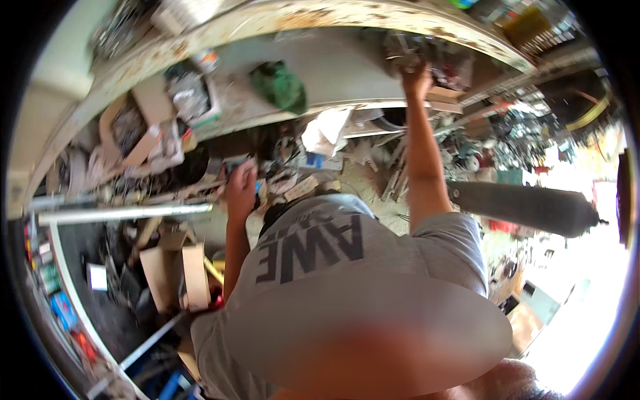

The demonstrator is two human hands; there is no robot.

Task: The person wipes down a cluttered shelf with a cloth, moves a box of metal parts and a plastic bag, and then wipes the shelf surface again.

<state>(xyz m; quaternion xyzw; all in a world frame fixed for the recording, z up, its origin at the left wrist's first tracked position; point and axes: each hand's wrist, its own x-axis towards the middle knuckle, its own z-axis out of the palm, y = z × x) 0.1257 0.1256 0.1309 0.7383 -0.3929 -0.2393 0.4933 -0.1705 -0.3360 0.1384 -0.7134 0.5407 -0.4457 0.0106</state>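
Note:
My right hand (417, 80) reaches onto a grey metal shelf (340, 65) at the upper right. Its fingers are at a jumble of clear plastic bags and small items (407, 50); blur hides whether they grip anything. Lower down on the left, my left hand (241, 187) has its fingers bent beside a small dark object with a blue part (257, 192). Whether the hand holds that object cannot be made out. A crumpled green bag (280, 86) lies on the shelf between the two hands, with a white sheet or bag (326, 132) below it.
Open cardboard boxes stand at the upper left (150, 102) and lower left (195, 275). A rusty shelf edge (310, 17) crosses the top. A long dark cylinder (525, 205) juts out right of my right arm. Cluttered metal parts (510, 135) fill the right side.

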